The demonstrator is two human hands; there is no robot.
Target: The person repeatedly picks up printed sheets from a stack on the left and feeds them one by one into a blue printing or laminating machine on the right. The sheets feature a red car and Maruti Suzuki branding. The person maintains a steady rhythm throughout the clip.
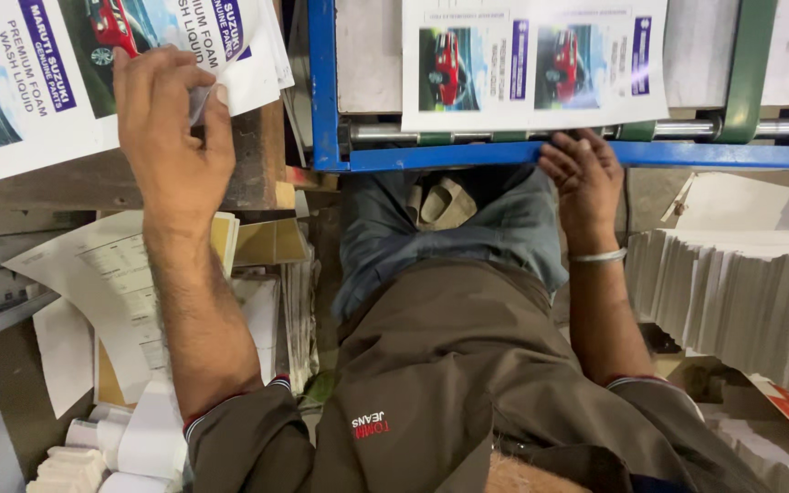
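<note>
Blue steel frame (326, 91); both hands pinch glossy printed sheets (531, 64).

The left hand (171, 128) covers part of the printed sheets (38, 82), which the top and left edges cut off. The right hand's fingertips (570, 151) hide under the sheet (531, 64) at the machine's blue frame (324, 91).

The glossy white paper sheet (533, 64) carries red car pictures and blue strips. The painted metal machine frame (323, 82) is blue with a green bracket (745, 68).

Even indoor light, sharp focus, slight edge distortion.
</note>
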